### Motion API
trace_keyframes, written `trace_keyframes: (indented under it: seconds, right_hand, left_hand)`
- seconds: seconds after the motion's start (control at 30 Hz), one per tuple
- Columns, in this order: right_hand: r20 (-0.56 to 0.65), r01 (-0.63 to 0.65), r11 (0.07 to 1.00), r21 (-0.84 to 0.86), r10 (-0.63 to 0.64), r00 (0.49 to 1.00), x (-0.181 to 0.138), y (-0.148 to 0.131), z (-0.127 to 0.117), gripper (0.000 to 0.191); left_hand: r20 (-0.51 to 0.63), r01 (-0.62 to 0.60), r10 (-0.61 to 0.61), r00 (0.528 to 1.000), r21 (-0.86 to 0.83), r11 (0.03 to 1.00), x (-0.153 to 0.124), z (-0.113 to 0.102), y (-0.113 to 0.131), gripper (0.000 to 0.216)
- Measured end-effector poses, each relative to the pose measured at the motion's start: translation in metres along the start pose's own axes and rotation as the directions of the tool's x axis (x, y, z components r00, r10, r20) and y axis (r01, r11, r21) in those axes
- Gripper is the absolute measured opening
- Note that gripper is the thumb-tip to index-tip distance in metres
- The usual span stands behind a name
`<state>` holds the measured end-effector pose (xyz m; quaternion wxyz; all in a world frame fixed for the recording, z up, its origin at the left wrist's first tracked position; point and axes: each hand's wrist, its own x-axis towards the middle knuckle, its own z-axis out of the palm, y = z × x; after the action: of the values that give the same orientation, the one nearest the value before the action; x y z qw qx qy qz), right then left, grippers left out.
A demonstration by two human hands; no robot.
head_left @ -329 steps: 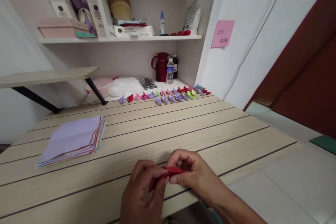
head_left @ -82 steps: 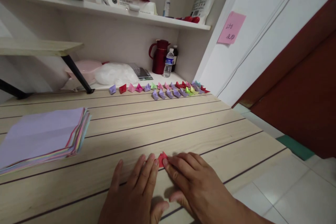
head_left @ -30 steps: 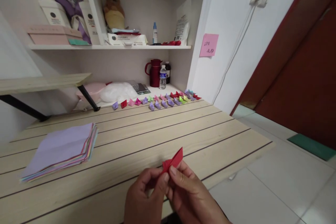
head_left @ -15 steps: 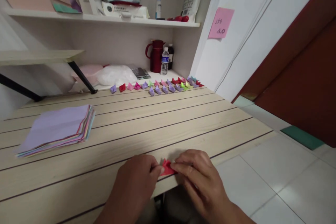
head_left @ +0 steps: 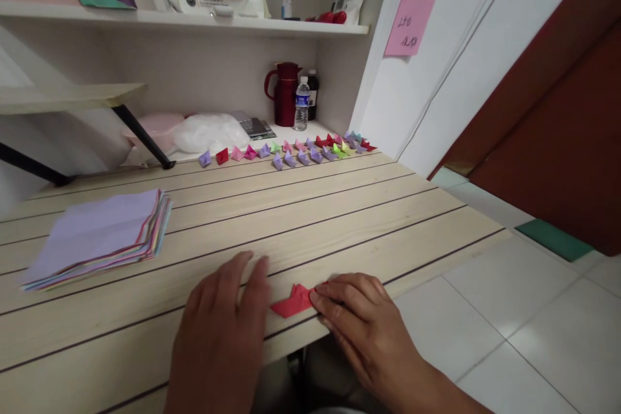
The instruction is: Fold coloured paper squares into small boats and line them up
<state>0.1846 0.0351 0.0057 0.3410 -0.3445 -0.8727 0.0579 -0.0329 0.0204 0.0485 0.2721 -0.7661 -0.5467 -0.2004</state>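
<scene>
A small folded red paper piece [head_left: 293, 302] lies flat near the front edge of the wooden table [head_left: 310, 220]. My right hand [head_left: 361, 326] presses its fingertips on the right end of the piece, fingers held close together. My left hand [head_left: 220, 330] rests flat on the table just left of the piece, fingers stretched out, holding nothing.
A stack of coloured paper sheets [head_left: 99, 236] lies at the left. Several small folded paper boats [head_left: 291, 152] stand in rows at the far edge. Behind them are a red jug [head_left: 284, 85], a water bottle [head_left: 301, 103] and a plastic bag [head_left: 208, 132]. A shelf [head_left: 194, 19] hangs above.
Both hands were pinching the red piece at the table edge half a second ago. Now my left hand has let go and lies flat, and the piece is pressed flat on the table.
</scene>
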Motion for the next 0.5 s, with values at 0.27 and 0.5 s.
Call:
trace_keyframes:
  seconds: [0.27, 0.5]
  right_hand:
    - [-0.008, 0.016, 1.000, 0.000, -0.016, 1.000, -0.004, 0.002, 0.003, 0.034]
    - [0.127, 0.033, 0.992, -0.125, -0.017, 0.992, -0.017, 0.006, 0.007, 0.051]
  left_hand:
    - [0.119, -0.228, 0.246, 0.962, -0.144, 0.963, -0.046, 0.026, 0.034, 0.051]
    - [0.188, -0.148, 0.160, 0.969, -0.076, 0.986, -0.055, 0.031, 0.040, 0.063]
